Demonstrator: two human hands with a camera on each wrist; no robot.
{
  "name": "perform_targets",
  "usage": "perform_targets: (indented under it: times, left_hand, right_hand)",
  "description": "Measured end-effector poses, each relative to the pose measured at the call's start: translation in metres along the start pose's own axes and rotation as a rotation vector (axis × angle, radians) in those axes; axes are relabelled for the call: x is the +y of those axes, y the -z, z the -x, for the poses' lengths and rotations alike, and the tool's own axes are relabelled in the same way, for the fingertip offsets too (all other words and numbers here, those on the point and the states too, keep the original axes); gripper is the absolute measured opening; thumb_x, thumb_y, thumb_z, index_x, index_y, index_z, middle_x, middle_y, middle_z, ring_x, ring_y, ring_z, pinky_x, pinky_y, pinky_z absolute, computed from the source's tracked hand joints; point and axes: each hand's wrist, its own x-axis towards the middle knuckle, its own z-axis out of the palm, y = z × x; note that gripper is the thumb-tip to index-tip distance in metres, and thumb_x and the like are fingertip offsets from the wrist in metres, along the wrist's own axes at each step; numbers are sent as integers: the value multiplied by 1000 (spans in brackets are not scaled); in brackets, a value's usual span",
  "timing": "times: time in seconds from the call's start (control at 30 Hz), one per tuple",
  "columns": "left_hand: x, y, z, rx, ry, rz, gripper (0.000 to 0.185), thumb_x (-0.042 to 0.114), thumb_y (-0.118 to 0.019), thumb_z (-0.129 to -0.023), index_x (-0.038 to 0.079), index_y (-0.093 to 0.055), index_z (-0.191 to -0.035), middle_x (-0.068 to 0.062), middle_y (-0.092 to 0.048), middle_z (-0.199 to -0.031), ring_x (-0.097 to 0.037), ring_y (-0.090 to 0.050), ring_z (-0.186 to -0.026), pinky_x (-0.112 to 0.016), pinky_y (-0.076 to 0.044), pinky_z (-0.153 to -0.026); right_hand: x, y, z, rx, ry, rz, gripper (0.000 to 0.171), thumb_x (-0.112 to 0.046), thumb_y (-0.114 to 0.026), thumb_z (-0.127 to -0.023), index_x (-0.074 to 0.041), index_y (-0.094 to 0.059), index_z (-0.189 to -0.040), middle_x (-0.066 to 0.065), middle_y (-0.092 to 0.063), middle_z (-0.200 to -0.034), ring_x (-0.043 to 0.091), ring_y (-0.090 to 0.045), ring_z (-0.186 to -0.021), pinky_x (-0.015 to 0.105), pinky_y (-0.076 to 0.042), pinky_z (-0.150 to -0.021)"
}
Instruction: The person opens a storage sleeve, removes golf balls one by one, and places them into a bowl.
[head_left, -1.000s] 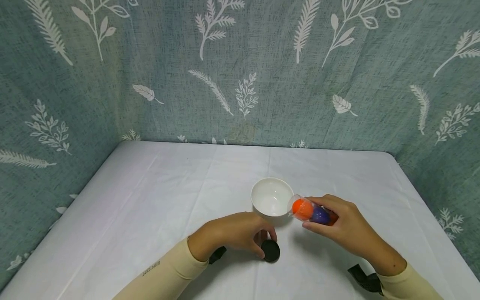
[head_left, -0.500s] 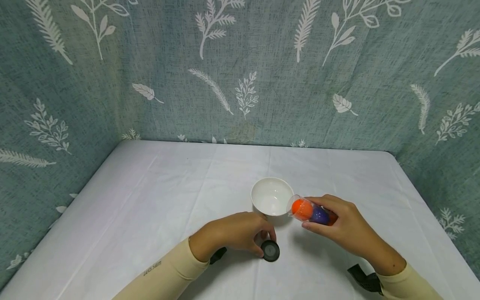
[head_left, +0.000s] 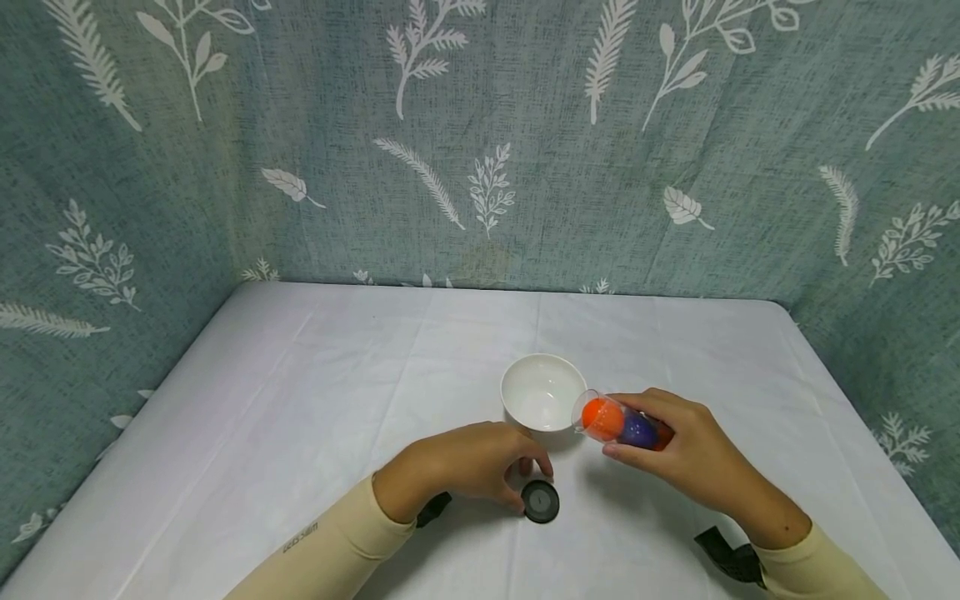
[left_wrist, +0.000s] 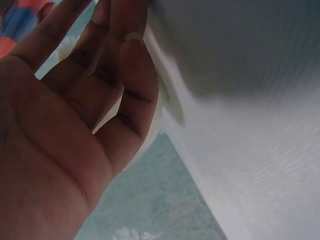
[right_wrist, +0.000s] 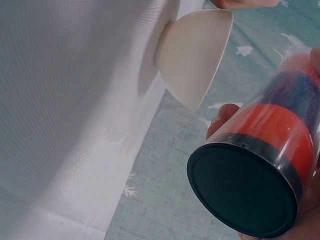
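My right hand (head_left: 686, 433) grips a clear plastic tube (right_wrist: 250, 112), lying tilted with its open mouth at the right rim of a white bowl (head_left: 542, 400). Inside the tube an orange ball (head_left: 603, 419) is nearest the mouth, then a purple ball (head_left: 638, 429), then another orange-red ball (right_wrist: 282, 132) by the dark base (right_wrist: 242, 190). My left hand (head_left: 476, 462) is low in front of the bowl, thumb and forefinger at the edge of a round black lid (head_left: 541, 502) that shows a ringed face. In the left wrist view its curled fingers hide the lid.
A white cloth (head_left: 337, 400) covers the table. Behind it and at both sides hangs a green-blue curtain (head_left: 322, 225) with white leaf prints. Black straps (head_left: 729, 557) show at the wrists. The bowl's inside shows only white.
The lid showed a plain dark face a second ago and shows a ringed face now. Both hands, the tube and the bowl stay almost in place.
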Motion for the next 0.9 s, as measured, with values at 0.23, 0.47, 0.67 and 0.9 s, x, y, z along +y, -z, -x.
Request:
perform_targets:
  times: [0.23,0.47,0.67,0.9]
  left_hand:
    - [0,8,7,7,-37,91,38,22,-86,-80,22,-71,-115,11,-69,-94,0,-59,-75,-16,-50,-71]
    - [3,20,8,181,-84,199,15,28,-73,-92,21,-73,-106,18,-67,-87,2,-61,-80,-18,-52,-72]
    - [9,21,5,438,-99,221,15,28,-72,-93,20,-73,-106,15,-69,-91,0,-62,-79,-26,-55,-70]
    - [13,14,3,585,-77,364,23,25,-73,-93,19,-70,-115,8,-70,-108,-3,-64,-85,-27,-56,-74]
  right_hand:
    - [1,0,0,-4,7,-6,53,-42,-83,-80,-24,-68,-127,-6,-69,-111,11,-62,-94,22,-56,-77]
    - [2,1,0,0,26,-2,52,-41,-83,-80,-24,-68,-127,-7,-69,-112,9,-62,-94,23,-56,-78]
    - [3,1,-1,6,27,1,53,-41,-84,-80,-23,-68,-127,-7,-70,-112,9,-63,-94,22,-56,-79]
    - [1,-2,2,-1,75,-14,50,-38,-84,-80,-23,-69,-125,-9,-69,-109,6,-63,-91,22,-57,-77]
